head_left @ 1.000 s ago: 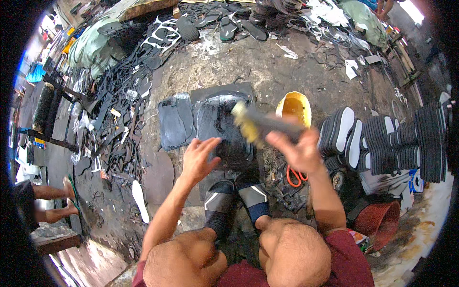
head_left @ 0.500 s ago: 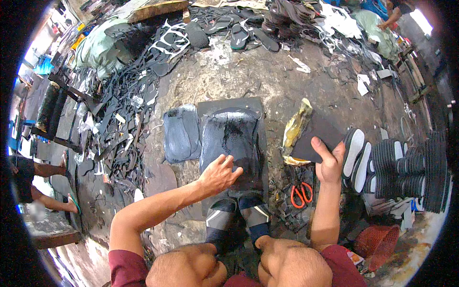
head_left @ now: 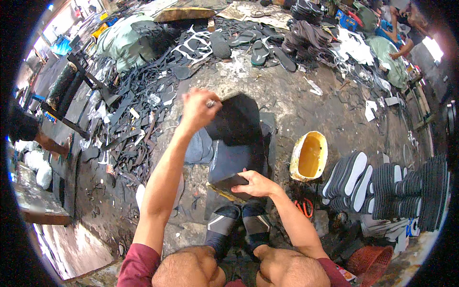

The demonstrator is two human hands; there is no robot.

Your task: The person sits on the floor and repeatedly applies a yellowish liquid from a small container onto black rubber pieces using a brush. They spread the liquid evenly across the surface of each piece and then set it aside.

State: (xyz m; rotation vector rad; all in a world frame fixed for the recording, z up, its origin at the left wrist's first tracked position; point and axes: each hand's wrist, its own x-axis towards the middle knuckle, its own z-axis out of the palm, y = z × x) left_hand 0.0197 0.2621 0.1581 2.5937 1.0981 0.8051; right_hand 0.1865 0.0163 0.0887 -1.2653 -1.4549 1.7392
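Observation:
A stack of dark rubber-like sheets [head_left: 236, 158] lies in front of my feet, its surface shiny grey-blue toward me. At its far end a black sheet [head_left: 234, 119] appears raised, with my left hand [head_left: 201, 110] closed at its far-left corner; the fingertips are partly hidden. My right hand [head_left: 258, 184] holds a dark flat spreader card [head_left: 230, 183] against the stack's near end. Yellow glue [head_left: 224, 193] shows along the card's lower edge. A pale tub [head_left: 295, 165] of amber liquid stands to the right. Grey-blue cut pieces [head_left: 198, 148] lie left of the stack, partly covered.
Orange-handled scissors [head_left: 306, 209] lie beside my right forearm. Stacked sandal soles [head_left: 356, 182] stand at the right, above a red basket [head_left: 370, 263]. Black scraps [head_left: 129, 115] cover the floor at left. Loose sandals [head_left: 260, 51] lie at the far side. Other people are at both edges.
My left hand has moved away from me to the far-left of the stack, where the black sheet is now raised. My right hand has brought the spreader card from the tub to the stack's near end.

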